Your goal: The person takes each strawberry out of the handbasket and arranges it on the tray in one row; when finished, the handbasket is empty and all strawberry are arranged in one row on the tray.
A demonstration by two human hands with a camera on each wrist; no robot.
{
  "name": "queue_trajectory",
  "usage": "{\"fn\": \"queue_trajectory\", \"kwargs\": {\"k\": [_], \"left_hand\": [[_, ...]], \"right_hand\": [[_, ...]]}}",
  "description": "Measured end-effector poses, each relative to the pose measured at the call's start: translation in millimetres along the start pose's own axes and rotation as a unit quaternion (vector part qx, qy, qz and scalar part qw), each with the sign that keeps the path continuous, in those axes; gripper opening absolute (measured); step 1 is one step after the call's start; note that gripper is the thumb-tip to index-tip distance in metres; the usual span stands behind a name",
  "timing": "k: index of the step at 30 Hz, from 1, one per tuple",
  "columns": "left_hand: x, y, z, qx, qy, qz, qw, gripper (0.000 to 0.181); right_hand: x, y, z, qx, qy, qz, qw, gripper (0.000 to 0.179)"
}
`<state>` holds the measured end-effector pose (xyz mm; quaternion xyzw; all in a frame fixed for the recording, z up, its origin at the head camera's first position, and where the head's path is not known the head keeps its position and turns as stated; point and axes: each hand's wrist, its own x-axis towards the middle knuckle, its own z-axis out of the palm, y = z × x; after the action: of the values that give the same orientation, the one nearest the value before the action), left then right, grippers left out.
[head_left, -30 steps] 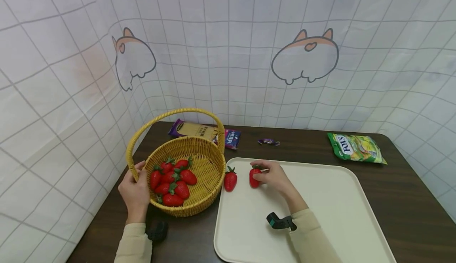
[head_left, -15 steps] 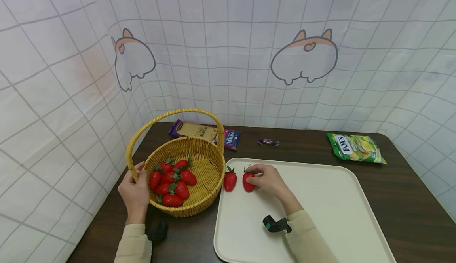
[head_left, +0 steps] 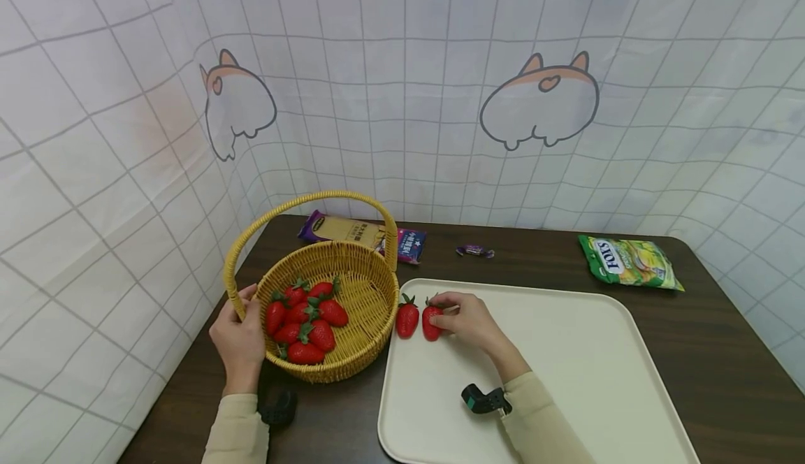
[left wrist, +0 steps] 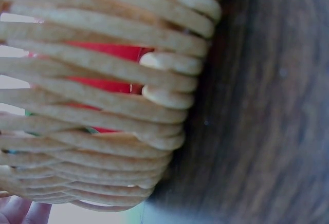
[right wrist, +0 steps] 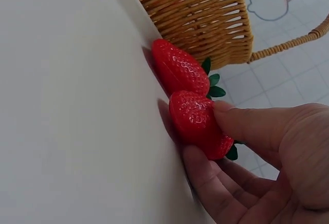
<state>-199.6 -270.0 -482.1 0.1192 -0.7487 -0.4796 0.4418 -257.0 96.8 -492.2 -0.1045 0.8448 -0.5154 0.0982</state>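
My left hand [head_left: 239,338] grips the rim of the yellow wicker basket [head_left: 366,303] at its left side, by the foot of the handle. Several red strawberries [head_left: 322,335] with green leaves lie in the basket's left half. Over the cream tray [head_left: 585,352], my right hand [head_left: 468,322] pinches a strawberry [right wrist: 198,121] between thumb and fingers. Just left of it, a second strawberry [head_left: 407,320] lies on the tray near the basket; the two look close together in the right wrist view. The left wrist view shows mostly woven basket wall, with red behind the gaps.
Behind the basket lies a purple and tan snack packet [head_left: 352,230]. A small purple-wrapped candy [head_left: 474,250] sits beyond the tray's far edge. At the back right is a green FOX'S bag [head_left: 631,263]. A white grid-patterned curtain [head_left: 415,100] surrounds the dark wooden table [head_left: 327,422].
My right hand has shifted left with its strawberry, bringing it nearer the other strawberry on the tray. The left hand and basket stay where they were.
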Motion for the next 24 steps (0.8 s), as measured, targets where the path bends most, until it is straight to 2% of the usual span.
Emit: {"fn": "queue_trajectory", "kwargs": {"k": [9, 24], "left_hand": [[0.0, 0.7, -0.1, 0.004, 0.0, -0.001, 1.0, 0.015], [0.0, 1.5, 0.0, 0.003, -0.001, -0.005, 1.0, 0.016]], "right_hand": [[-1.4, -3.2, -0.7, 0.016, -0.015, -0.009, 0.9997, 0.03], [0.2, -1.4, 2.5, 0.007, 0.014, -0.006, 0.9999, 0.029]]}}
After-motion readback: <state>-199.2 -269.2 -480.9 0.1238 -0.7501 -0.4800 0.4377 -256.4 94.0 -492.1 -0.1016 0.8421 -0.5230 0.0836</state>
